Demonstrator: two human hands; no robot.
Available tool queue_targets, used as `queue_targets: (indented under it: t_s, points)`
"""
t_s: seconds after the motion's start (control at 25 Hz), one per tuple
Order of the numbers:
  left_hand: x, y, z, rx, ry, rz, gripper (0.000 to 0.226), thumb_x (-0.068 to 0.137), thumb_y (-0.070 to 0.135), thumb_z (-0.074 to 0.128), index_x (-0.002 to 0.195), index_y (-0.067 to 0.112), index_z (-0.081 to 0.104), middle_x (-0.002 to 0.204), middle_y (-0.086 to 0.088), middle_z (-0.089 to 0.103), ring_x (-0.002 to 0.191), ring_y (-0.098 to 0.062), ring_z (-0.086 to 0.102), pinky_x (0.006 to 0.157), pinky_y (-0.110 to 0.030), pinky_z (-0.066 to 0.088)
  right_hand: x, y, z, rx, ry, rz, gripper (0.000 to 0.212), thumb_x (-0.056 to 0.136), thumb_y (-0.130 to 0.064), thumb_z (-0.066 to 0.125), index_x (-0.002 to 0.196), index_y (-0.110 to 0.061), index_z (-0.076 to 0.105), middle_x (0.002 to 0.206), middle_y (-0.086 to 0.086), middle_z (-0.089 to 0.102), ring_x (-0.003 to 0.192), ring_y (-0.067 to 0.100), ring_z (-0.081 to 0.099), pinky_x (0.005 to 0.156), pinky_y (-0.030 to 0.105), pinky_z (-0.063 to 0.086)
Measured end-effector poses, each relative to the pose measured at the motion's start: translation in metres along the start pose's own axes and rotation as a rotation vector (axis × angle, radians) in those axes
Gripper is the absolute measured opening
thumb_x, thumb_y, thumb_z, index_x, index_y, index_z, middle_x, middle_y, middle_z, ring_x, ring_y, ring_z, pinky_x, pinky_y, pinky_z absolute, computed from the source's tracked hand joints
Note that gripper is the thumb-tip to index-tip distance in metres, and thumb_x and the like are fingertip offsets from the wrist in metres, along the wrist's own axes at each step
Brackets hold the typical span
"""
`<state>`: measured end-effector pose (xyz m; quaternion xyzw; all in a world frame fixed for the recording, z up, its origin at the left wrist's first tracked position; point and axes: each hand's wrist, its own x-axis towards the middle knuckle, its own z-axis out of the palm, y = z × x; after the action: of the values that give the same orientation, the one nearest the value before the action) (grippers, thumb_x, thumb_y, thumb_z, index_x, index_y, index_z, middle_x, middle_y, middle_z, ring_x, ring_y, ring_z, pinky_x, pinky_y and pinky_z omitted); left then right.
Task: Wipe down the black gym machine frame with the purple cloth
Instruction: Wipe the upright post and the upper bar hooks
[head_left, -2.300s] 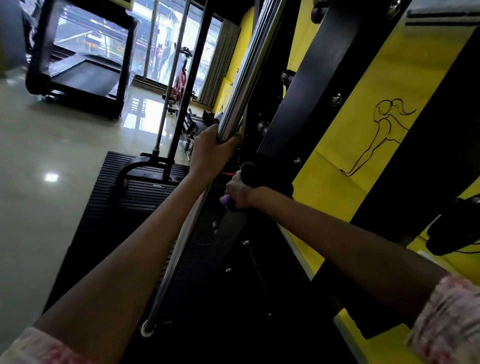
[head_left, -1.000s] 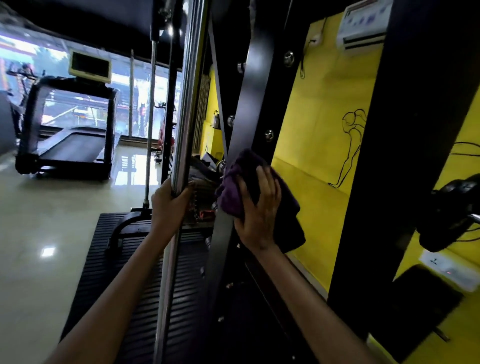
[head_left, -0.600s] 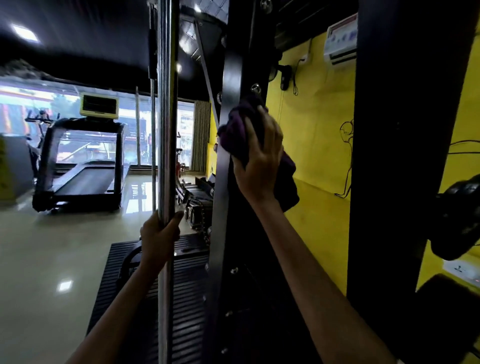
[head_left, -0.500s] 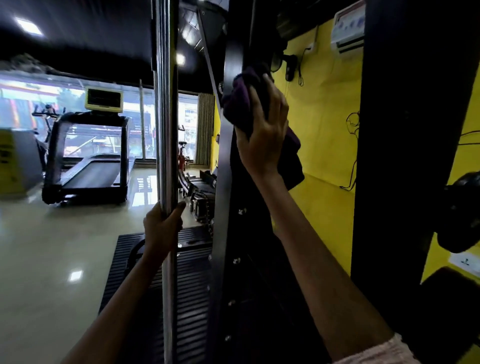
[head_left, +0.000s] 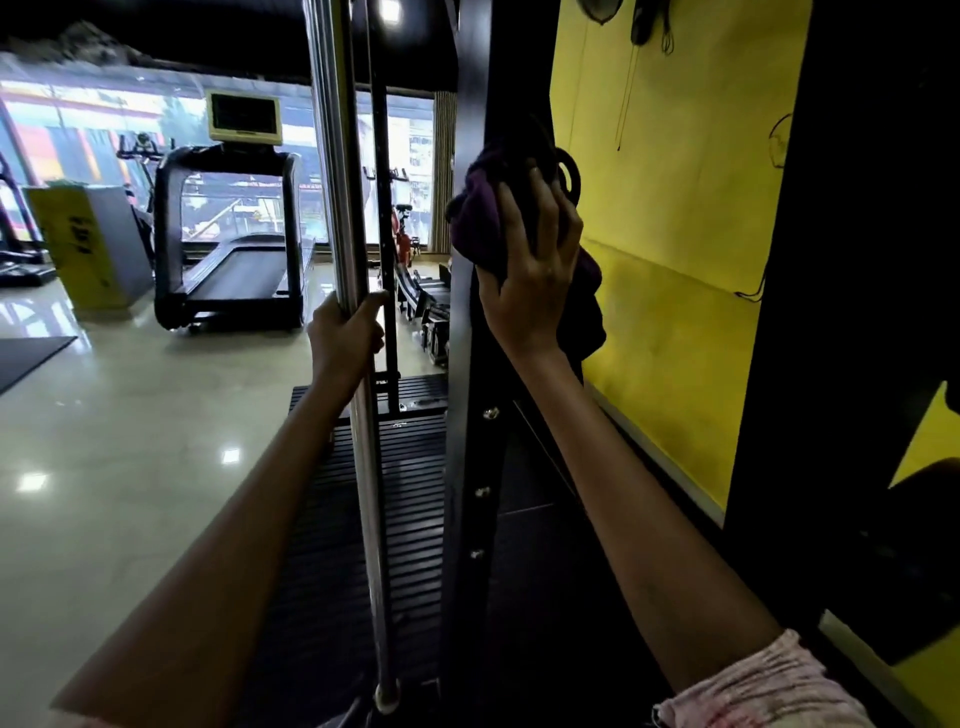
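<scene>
The black gym machine frame (head_left: 462, 467) rises as a tall upright post with small bolts through the middle of the view. My right hand (head_left: 530, 280) presses the bunched purple cloth (head_left: 480, 223) against that post at about head height, fingers curled over the cloth. Part of the cloth hangs down behind my wrist. My left hand (head_left: 345, 332) grips the shiny steel guide rod (head_left: 363, 467) just left of the post, fingers wrapped round it.
A second black upright (head_left: 831, 312) stands close on the right before the yellow wall (head_left: 675, 260). A ribbed black floor mat (head_left: 332, 519) lies below. A treadmill (head_left: 234, 249) and a yellow box (head_left: 85, 244) stand at the back left on the glossy floor.
My right hand slid the cloth up the post from low down to head height; in the last half second it stays about level. My left hand keeps its grip on the rod.
</scene>
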<state>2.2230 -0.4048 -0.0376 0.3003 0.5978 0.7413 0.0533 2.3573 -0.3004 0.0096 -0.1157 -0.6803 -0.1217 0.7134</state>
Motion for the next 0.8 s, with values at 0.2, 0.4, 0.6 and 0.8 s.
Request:
queue_targets:
  t_s: [0.2,0.4,0.6,0.8]
  points:
    - [0.0,0.001,0.0,0.051,0.006,-0.015,0.019,0.086,0.02,0.065,0.069,0.018,0.056,0.038,0.007,0.051,0.035,-0.006,0.047,0.048,-0.023,0.038,-0.083,-0.007,-0.013,0.015,-0.113,0.058,0.033,0.095,-0.021,0.044,0.128,-0.017,0.045,0.138,0.009,0.034,0.128,0.037,0.034,0.106,0.05,0.035]
    - [0.0,-0.007,-0.005,0.005,-0.052,0.03,0.013,0.084,0.013,0.065,0.077,0.013,0.055,0.055,-0.002,0.053,0.041,-0.007,0.048,0.051,-0.026,0.04,-0.164,-0.015,-0.032,-0.189,-0.357,-0.07,0.032,0.102,-0.032,0.033,0.128,-0.022,0.049,0.139,0.008,0.037,0.129,0.038,0.033,0.102,0.054,0.033]
    - [-0.001,-0.01,-0.012,0.014,-0.136,0.06,0.022,0.08,0.018,0.066,0.074,0.023,0.046,0.066,-0.001,0.055,0.061,-0.019,0.053,0.06,-0.033,0.044,-0.177,-0.016,-0.042,-0.396,-0.601,-0.425,0.04,0.089,-0.013,0.045,0.126,-0.014,0.061,0.134,0.008,0.056,0.13,0.034,0.036,0.114,0.051,0.012]
    - [-0.008,-0.015,-0.023,0.135,-0.263,0.179,0.017,0.086,0.011,0.064,0.087,0.015,0.048,0.07,0.009,0.055,0.057,0.01,0.054,0.053,-0.009,0.039,-0.197,-0.037,-0.043,-0.637,-1.075,-0.656,0.044,0.078,-0.004,0.037,0.102,-0.003,0.073,0.109,0.016,0.069,0.108,0.039,0.062,0.119,0.044,-0.002]
